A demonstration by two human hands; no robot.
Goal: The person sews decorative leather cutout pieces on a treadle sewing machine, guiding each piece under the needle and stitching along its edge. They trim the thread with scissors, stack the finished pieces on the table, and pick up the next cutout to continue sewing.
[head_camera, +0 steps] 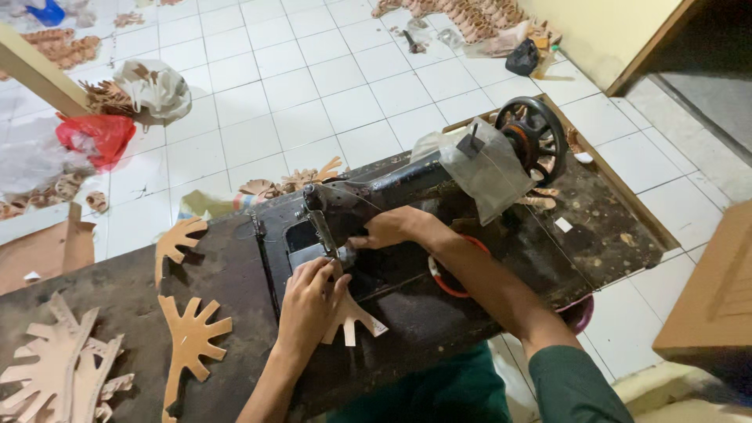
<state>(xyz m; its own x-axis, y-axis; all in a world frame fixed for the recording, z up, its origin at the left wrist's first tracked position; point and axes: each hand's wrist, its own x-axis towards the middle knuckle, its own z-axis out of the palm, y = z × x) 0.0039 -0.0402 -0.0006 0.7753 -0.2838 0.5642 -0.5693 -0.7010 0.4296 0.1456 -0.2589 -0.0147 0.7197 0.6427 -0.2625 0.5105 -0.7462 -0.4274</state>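
A dark, worn wooden table (611, 227) carries a black sewing machine (407, 192). Left of the machine lie tan leather cutouts (188, 337) with finger-like prongs, and a pale stack (59, 372) sits further left. One cutout (354, 317) lies just in front of the machine.

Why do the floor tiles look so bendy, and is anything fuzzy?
Head view: the wide lens curves the white tiled floor near the edges; both hands, left hand and right hand, look sharp at the black sewing machine, while the far pile of cut pieces is soft.
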